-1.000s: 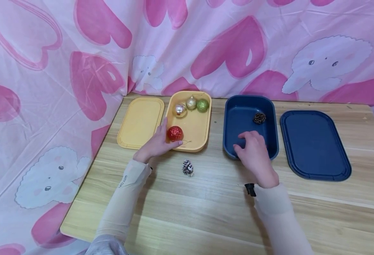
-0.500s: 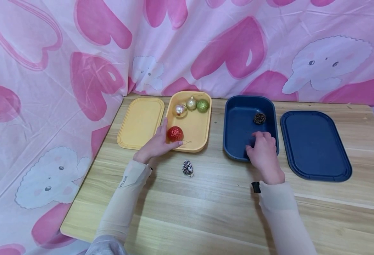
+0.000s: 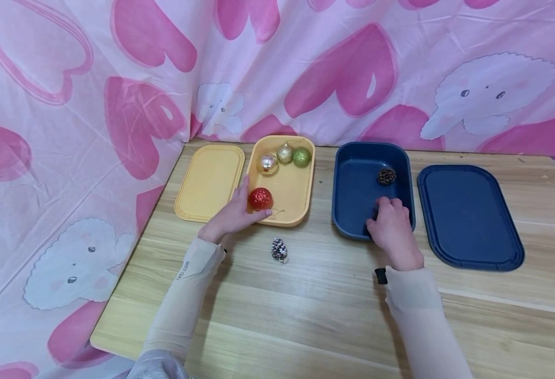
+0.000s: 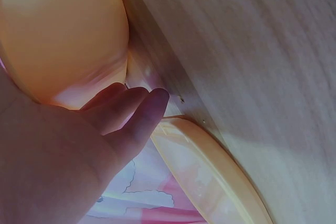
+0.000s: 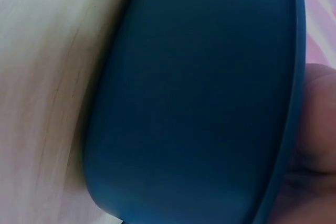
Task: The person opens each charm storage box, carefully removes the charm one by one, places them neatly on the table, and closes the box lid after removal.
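Navy box [image 3: 355,187] seems the focus now, right hand [image 3: 394,232] just shifted rightward over it (can't tell if it's gripping anything), left hand [image 3: 230,215] splayed at the yellow box [image 3: 292,195].

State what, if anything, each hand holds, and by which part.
Left hand: nothing gripped; it lies open beside the yellow rectangular plastic box. Right hand: curled inside the navy rectangular plastic box; any hold is hidden.

A pink curtain [image 3: 263,68] printed with hearts [image 3: 140,123] and fluffy white animals [image 3: 492,92] hangs behind a pale wood-grain table [image 3: 305,310].
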The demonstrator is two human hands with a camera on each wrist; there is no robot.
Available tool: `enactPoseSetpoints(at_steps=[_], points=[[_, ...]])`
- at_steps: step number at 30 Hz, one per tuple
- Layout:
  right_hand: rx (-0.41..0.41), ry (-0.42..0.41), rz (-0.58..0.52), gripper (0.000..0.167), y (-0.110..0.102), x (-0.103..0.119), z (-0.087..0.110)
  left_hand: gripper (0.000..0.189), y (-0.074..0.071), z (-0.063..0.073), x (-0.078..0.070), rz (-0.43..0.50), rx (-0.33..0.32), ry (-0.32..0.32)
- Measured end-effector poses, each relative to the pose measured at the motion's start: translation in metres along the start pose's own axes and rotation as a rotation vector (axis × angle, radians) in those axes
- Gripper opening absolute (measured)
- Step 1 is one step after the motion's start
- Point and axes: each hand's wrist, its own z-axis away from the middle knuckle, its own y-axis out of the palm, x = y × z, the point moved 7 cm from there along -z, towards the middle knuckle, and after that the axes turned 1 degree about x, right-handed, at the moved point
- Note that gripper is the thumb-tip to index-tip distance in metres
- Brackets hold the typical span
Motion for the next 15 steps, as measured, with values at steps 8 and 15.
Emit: enactPoseSetpoints(at_steps=[8, 15], points=[[0.029, -0.007, 0.016, 0.048, 0.0015, 0.0004, -0.0014, 0.119, 0.0004, 0.0, 0.0001, -0.001, -0.001, 0.002], [0.023, -0.031, 0.02, 0.046, 0.0027, -0.0002, -0.0035, 0.12, 0.0004, -0.0006, 0.0009, -0.002, -0.001, 0.002]])
